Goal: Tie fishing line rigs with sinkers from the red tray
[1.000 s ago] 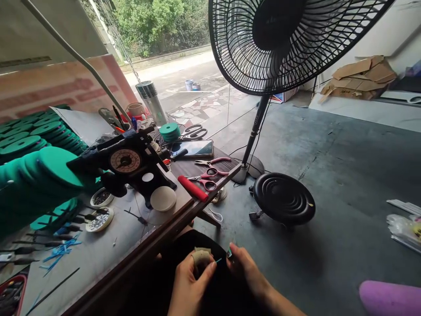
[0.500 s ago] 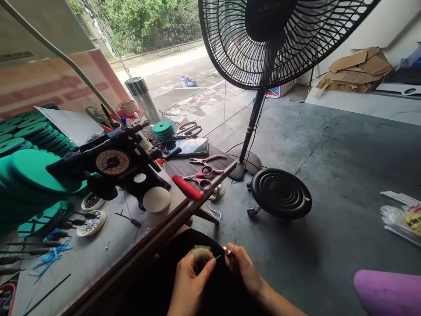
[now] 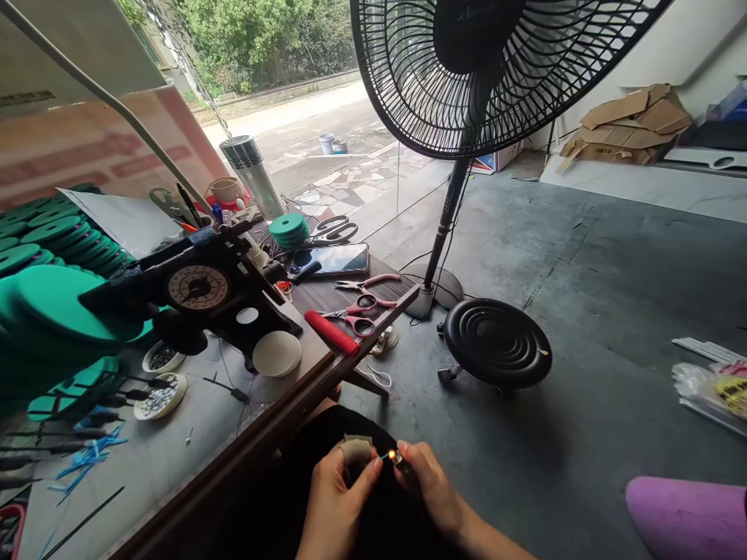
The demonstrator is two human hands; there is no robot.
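My left hand (image 3: 335, 502) is closed in a pinch, its forefinger wrapped in tan tape, and holds a short thin blue strand whose tip points right. My right hand (image 3: 429, 482) is closed on a small lighter (image 3: 398, 460) with a small orange flame burning at its top, right at the strand's tip. Both hands hover low over my dark lap, just in front of the workbench (image 3: 192, 435) edge.
On the bench stand a black dial gauge device (image 3: 201, 288), stacks of green discs (image 3: 52, 311), small dishes, blue strands, scissors (image 3: 359, 303), a red handle (image 3: 331, 333), a phone (image 3: 332, 258). A standing fan (image 3: 496, 70) and a black round object (image 3: 496, 342) are on the floor.
The lighter has been lit: a flame now burns at the blue strand's tip, and my right hand has moved slightly closer to the left.
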